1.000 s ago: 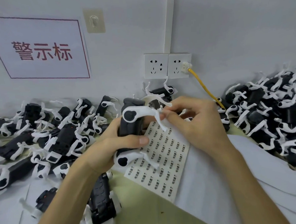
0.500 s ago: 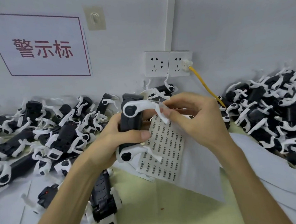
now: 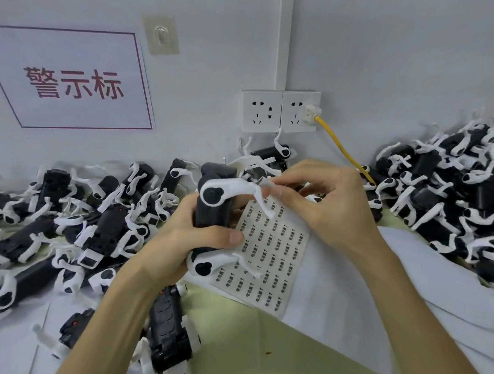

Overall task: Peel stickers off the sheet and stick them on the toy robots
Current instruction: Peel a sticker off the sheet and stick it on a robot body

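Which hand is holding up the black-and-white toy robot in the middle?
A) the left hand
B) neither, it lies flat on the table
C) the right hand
A: the left hand grips the toy robot round its black body, while the right hand pinches the top edge of the sticker sheet.

The left hand (image 3: pixel 185 241) and the right hand (image 3: pixel 335 205) are bare. The left forearm (image 3: pixel 105 337) and the right forearm (image 3: pixel 412 307) are bare too, as far as the bottom edge of the view. The left thumbnail (image 3: pixel 236 238) is short and plain.
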A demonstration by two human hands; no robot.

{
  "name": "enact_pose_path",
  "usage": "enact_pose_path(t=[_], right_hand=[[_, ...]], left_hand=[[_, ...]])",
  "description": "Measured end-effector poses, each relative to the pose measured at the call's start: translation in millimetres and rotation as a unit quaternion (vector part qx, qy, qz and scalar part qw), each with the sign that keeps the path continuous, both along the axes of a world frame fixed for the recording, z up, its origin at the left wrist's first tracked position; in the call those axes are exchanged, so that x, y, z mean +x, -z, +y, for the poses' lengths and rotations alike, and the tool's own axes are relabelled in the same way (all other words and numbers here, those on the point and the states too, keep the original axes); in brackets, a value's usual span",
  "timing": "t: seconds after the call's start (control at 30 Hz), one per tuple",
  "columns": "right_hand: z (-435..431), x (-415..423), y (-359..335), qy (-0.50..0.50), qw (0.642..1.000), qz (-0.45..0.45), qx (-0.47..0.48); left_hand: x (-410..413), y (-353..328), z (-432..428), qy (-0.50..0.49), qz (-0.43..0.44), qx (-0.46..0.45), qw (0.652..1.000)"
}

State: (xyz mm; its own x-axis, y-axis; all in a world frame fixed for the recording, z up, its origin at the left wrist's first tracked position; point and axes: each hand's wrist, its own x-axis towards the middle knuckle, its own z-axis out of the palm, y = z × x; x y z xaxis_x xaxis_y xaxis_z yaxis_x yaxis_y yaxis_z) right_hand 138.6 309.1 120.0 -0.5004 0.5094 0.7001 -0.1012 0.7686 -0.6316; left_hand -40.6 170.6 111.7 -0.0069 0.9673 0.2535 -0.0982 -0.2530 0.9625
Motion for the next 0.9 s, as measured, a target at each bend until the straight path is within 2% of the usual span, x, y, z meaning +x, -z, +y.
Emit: enact_pose_path(t=[0.2,0.37,0.57,0.7,0.9], right_hand=[[3,4,0,0.033,0.999,-0.008,0.008],[2,6,-2,0.01,0.999,-0.011,-0.047],[0,7,-5,0.012,0.998,-0.009,-0.065],[3,11,-8,0.002,0.997,0.001,-0.077],[2,14,-10,-0.041,0.998,-0.036,-0.045]], left_hand=[[3,5,3,-0.055,0.057,-0.004,0.997],[5,4,2,-0.048,0.059,0.006,0.997],[4,2,2,-0.042,0.082,0.001,0.996],[3,3,2,-0.04,0.068,-0.006,0.997],[4,4,3,-0.02,0.017,-0.004,1.0]])
